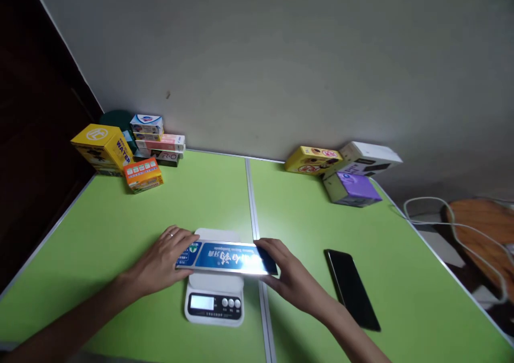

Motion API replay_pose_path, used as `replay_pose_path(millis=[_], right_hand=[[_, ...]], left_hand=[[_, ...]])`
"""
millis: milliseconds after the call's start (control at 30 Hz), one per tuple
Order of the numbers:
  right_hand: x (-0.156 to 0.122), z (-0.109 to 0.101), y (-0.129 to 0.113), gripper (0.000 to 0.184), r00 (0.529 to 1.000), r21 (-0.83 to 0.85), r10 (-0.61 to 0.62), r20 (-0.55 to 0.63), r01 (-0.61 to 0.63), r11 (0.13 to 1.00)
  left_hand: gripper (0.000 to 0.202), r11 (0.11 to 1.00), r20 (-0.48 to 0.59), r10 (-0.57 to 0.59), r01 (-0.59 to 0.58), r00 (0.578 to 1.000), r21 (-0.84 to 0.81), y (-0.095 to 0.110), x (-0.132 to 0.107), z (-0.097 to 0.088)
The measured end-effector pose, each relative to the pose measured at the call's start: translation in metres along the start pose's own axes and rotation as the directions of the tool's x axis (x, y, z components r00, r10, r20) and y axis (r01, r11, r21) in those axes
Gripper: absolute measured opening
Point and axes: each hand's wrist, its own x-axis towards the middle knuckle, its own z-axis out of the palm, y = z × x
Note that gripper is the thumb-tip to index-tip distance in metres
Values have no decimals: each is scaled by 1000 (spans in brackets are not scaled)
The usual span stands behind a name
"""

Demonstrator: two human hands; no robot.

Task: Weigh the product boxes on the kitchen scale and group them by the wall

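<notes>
A long, shiny blue toothpaste box [231, 258] lies crosswise over the white kitchen scale [214, 317]. My left hand [163, 258] grips its left end, with a ring showing on one finger. Its right end is held between the thumb and fingers of my right hand [287, 272]. The box hides most of the scale's weighing plate; I cannot tell whether it touches the plate. Below the box, the scale's lit display and round buttons face me, the digits too washed out to read.
A black phone [352, 289] lies right of my right hand on the green table [201, 191]. At the back left are a yellow box [102, 149], an orange box [143, 175] and stacked cartons [158, 141]. A yellow carton [313, 160], white box [367, 158] and purple pack [355, 189] stand back right.
</notes>
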Motion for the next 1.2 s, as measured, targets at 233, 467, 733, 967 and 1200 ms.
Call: replay_pose_path(millis=[233,467,733,967,1200], right_hand=[[-10,9,14,69,998,6,67,6,-67,998],[-47,-20,33,56,959,83,272,-82,-265,961],[-35,-13,17,56,977,169,208,-46,-198,966],[-14,-10,7,61,982,189,181,51,-188,964],[-21,-28,19,55,985,225,168,29,-170,959]], left_hand=[[77,997,53,-71,70,996,35,-3,-6,1],[83,950,35,-313,311,949,39,-26,-36,-25],[74,946,103,-311,318,945,-65,-29,-34,-26],[58,962,92,-249,257,964,-94,-31,-17,-17],[41,976,80,-167,176,983,-129,-22,10,-16]])
